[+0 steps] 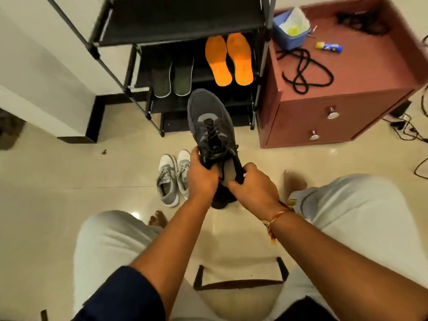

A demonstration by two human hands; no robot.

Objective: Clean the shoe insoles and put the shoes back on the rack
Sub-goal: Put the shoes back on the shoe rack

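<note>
1. The dark grey sneaker (pixel 208 112) is held in the air above the floor (pixel 69 181), just in front of the shoe rack (pixel 180 17), with its toe pointing at the lower shelves.
2. The left hand (pixel 200 174) has its grip clenched on the left edge of the sneaker's collar.
3. The right hand (pixel 252 184) has its grip clenched on the right edge near the heel.
4. A tan insole (pixel 229 169) shows inside the opening between the two hands.
5. A dark shape (pixel 220 201) lies on the floor right below the hands; what it is cannot be told.
6. A white and grey pair of sneakers (pixel 172 179) stands on the floor just left of the hands.
7. On a rack shelf lie two orange insoles (pixel 217 61), with a dark pair of footwear (pixel 172 77) to their left.
8. Right of the rack stands a red-brown cabinet (pixel 308 117), with a black cord (pixel 305 70) and a blue box (pixel 289 35) on top.
</note>
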